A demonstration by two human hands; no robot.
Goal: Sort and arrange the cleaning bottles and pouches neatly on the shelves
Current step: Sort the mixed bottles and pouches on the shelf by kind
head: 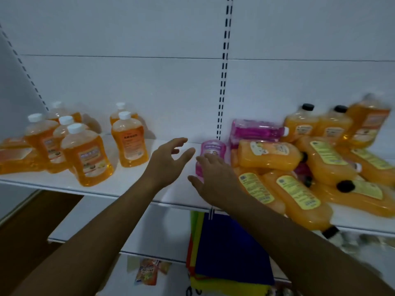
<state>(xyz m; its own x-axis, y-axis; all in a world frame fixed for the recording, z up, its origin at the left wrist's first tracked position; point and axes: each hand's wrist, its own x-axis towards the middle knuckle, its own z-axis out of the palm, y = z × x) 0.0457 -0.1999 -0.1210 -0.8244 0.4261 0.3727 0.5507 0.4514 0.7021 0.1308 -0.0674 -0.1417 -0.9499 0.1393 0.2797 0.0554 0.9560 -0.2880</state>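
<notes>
Upright white-capped orange bottles (pixel 86 154): six, plus one lying flat (pixel 16 154). Black-capped orange bottles (pixel 299 124): three upright, roughly five lying in a pile (pixel 299 195); overlap prevents an exact count. Pink pouches (pixel 211 152): at least two. Hands: two.

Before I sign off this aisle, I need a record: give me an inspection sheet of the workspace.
Surface: white shelf, bare in the middle.
Job's things: white-capped orange bottles upright at left; black-capped orange bottles mostly toppled in a heap at right, three upright behind; pink pouch upright at centre; pink pouches lying at the back.
Clutter: small snack packet and folded coloured cloths below the shelf.
Grippers: left hand open, fingers spread, empty; right hand open, in front of the pink pouch, contact unclear.
Cables: nothing seen.
Surroundings: white back panel with slotted upright.
</notes>
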